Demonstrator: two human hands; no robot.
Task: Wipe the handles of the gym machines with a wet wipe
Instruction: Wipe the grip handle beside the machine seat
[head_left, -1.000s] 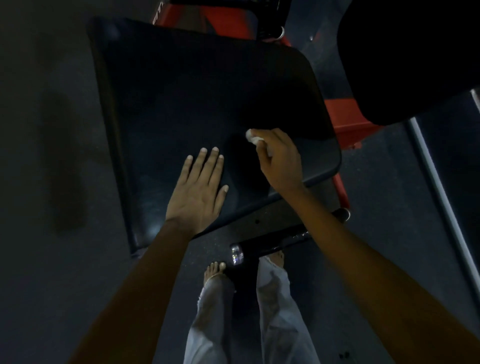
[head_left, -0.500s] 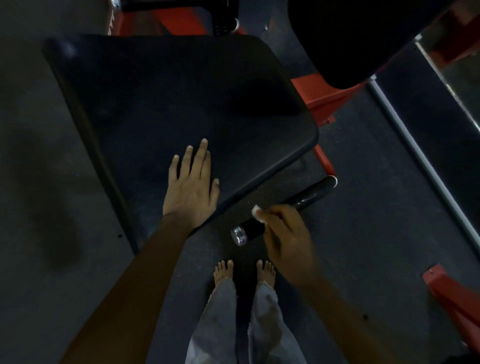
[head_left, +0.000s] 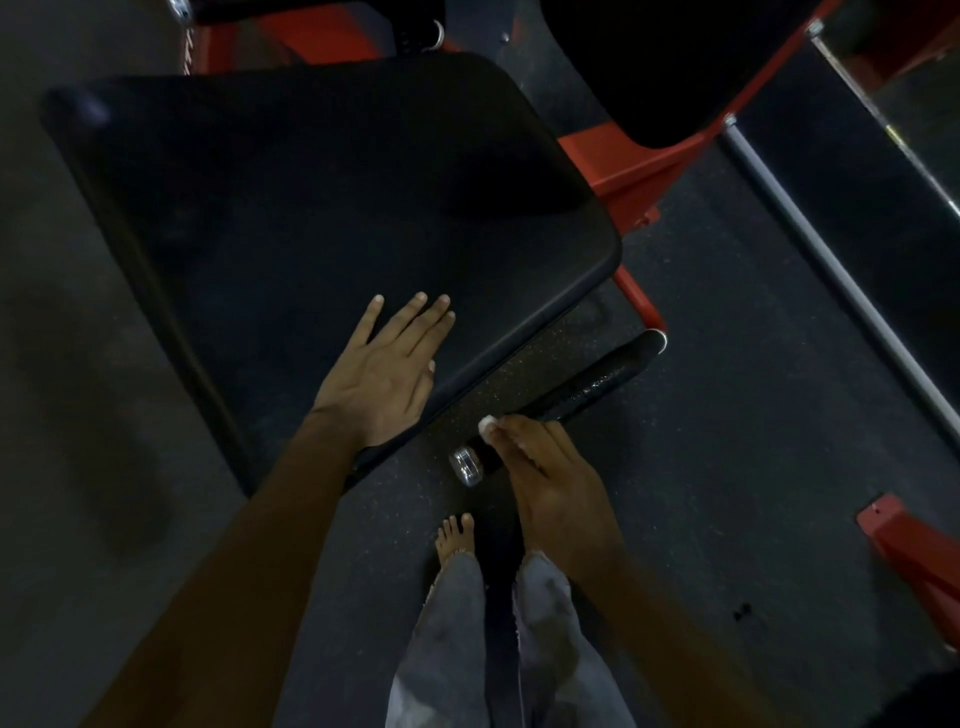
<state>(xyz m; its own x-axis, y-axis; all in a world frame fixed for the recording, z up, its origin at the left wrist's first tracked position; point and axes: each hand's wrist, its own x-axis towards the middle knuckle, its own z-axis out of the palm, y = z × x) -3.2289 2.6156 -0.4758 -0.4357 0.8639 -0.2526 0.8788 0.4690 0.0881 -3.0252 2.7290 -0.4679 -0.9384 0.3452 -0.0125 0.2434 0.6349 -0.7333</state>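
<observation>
A black foam-covered handle (head_left: 587, 392) with a chrome end cap (head_left: 466, 461) sticks out below the black seat pad (head_left: 291, 218) of a red-framed machine. My right hand (head_left: 550, 478) holds a small white wet wipe (head_left: 487, 426) against the handle near its capped end, its fingers curled over the wipe and the bar. My left hand (head_left: 384, 371) lies flat, fingers straight, on the near corner of the seat pad. Most of the wipe is hidden under my fingers.
A second dark pad (head_left: 649, 62) hangs at the upper right over red frame tubes (head_left: 623, 166). A grey metal rail (head_left: 841, 280) runs diagonally at the right, and a red frame foot (head_left: 914, 551) lies at the right edge. My bare feet (head_left: 457, 535) stand on dark speckled floor.
My right hand has carried the wipe off the seat pad down to the handle and now rests on it near the chrome cap. My left hand stays flat on the pad.
</observation>
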